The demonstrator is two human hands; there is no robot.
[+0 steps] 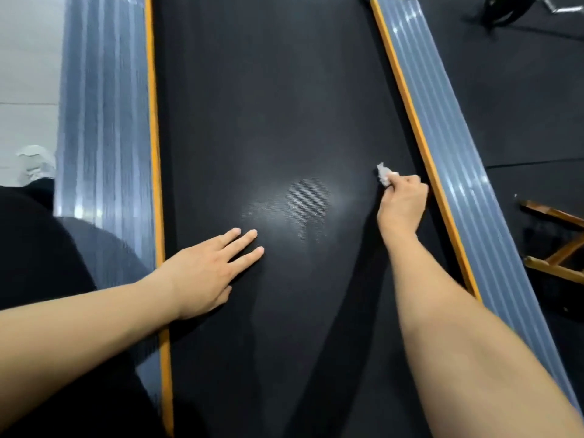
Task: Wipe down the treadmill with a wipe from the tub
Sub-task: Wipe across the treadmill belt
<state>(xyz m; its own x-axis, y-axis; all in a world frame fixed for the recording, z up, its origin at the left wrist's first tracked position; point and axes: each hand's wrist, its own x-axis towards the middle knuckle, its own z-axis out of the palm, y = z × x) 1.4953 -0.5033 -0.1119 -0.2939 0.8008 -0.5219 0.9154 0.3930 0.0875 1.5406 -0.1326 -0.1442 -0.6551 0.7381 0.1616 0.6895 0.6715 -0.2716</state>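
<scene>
The treadmill's black belt [268,105] fills the middle of the view, with a pale sheen at its centre. Grey ribbed side rails with orange edges run along it on the left [104,121] and on the right [442,128]. My right hand [403,200] grips a small crumpled white wipe [384,174] and holds it on the belt close to the right orange edge. My left hand [208,270] lies flat on the belt near the left rail, fingers straight and spread. No tub is in view.
A wooden frame [556,245] stands on the dark floor to the right of the treadmill. A white shoe [34,164] sits on pale floor at the left. Dark clothing [47,263] covers the lower left. Black equipment legs [502,11] show at the top right.
</scene>
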